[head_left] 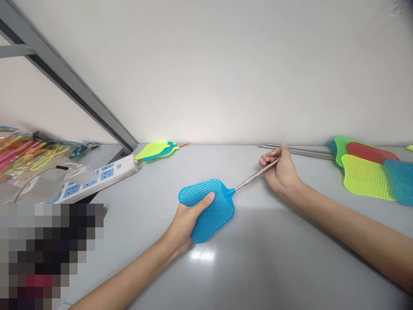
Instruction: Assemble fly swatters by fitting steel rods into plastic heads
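A blue fly swatter (215,219) with a perforated plastic head and a metal telescopic rod is held above the grey table. My left hand (189,219) grips the head, thumb on top and fingers hidden beneath. Closed round the rod near its far end is my right hand (279,168), palm turned up. Just behind that hand lie several metal rods (309,151), which lead to a pile of swatters at the right. In this pile are a yellow swatter head (368,178), a red one (371,151), a blue one (402,181) and green ones (340,148).
Yellow and blue swatter heads (155,150) lie against the wall at the back left. A white power strip (106,174) with a plug stands beside a grey metal frame (80,94). Colourful packaged items (29,150) are heaped at far left. A pixelated patch covers the lower left.
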{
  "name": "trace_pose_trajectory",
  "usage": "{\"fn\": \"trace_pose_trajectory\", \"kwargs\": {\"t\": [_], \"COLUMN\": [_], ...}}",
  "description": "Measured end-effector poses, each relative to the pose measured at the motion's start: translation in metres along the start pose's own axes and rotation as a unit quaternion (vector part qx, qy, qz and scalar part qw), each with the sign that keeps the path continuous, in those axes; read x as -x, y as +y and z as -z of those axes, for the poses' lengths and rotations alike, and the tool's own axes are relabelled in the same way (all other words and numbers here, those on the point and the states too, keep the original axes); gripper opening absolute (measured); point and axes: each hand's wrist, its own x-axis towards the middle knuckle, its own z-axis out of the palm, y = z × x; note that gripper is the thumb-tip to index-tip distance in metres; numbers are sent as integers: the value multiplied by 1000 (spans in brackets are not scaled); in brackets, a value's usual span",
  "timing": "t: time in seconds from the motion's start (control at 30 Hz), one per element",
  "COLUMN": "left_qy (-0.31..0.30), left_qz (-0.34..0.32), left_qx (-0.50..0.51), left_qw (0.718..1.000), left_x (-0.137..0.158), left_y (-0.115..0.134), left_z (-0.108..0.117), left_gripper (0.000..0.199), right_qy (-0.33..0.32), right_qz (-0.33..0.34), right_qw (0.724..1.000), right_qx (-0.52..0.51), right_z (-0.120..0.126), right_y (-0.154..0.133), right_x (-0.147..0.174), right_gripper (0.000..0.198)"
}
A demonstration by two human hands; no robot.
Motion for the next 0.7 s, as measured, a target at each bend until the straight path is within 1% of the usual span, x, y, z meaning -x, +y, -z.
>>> {"fn": "trace_pose_trajectory", "kwargs": {"t": [0.1,0.2,0.4,0.53,0.63,0.7], "left_qy": [12,8,-4,23,21,18], "left_qz": [-1,3,11,15,24,27], "left_qx": [-1,-1,27,35,36,37], "left_qw": [1000,1000,1000,999,999,999], "left_x": [-1,0,2,1,2,2], "left_y": [-1,-2,-5,-8,-9,-9], "left_z": [0,-2,-7,-6,-5,-5], "left_gripper": [36,34,31,34,35,34], "right_qy": [-10,-23,-19,-3,-4,7], "right_qz": [-59,-85,-85,-63,-62,-69], "right_qw": [998,995,995,997,997,996], "right_qx": [-32,-38,-57,-54,-48,-52], "right_z": [-7,-13,-18,-19,-18,-18], "right_y": [-10,-20,-33,-29,-24,-22], "right_x": [4,12,25,31,34,35], "right_gripper": [34,34,37,38,39,39]}}
